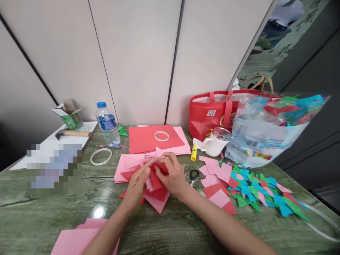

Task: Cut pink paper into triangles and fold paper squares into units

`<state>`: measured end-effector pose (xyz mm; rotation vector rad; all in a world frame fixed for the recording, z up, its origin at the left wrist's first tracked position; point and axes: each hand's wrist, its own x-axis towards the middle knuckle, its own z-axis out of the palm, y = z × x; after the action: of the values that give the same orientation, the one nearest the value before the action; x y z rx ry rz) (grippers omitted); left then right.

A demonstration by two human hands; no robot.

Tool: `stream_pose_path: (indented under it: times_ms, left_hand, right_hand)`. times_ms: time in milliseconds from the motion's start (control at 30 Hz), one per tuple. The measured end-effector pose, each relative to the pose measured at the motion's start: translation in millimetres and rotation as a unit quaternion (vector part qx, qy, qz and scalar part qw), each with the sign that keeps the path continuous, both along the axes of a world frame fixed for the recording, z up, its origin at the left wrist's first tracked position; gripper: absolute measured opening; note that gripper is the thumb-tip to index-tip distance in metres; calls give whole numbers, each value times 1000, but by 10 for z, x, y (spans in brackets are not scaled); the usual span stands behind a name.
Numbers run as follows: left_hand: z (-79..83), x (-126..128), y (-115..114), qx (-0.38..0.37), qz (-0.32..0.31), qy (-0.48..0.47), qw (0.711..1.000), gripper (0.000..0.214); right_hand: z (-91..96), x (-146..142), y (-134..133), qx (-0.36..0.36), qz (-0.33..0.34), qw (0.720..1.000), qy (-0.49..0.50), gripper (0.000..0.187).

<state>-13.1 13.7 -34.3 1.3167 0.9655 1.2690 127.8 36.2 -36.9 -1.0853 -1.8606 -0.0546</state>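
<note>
Head view: left hand [136, 183] and right hand [174, 174] together hold folded red paper [156, 181] over the bench [170, 233]. Scissors [193, 180] lie near the right hand.

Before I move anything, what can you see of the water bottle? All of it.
The water bottle looks like clear plastic, with a blue screw-type cap on and a mostly blue label around its middle. It stands upright on the green table, behind a white ring. Green folded paper lies just to its right; contact is unclear. Its fill level is hard to tell.
</note>
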Motion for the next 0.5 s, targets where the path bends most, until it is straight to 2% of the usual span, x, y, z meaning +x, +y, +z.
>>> stream_pose_path:
  times_ms: [67, 200, 300, 400, 500]
  left_hand:
    - [8, -10, 6, -14, 19, 10, 1000, 40]
    - [15, -39, 15, -47, 28, 9, 998, 43]
    - [-10, -47, 21, -65, 34, 12, 997, 42]
    - [-40, -54, 32, -91, 33, 30, 995, 38]
    - [-37, -92, 50, -94, 90, 65, 989, 41]
  right_hand:
    - [-8, -28, 24, 3, -6, 1000, -21, 9]
    - [-19, -58, 84, 1, 47, 999, -28, 13]
    - [-17, -41, 161, -47, 101, 994, 10, 22]
    - [16, 34, 260, -108, 143, 982, 53, 21]
    - [120, 180, 323, -166, 156, 973, 41, 18]
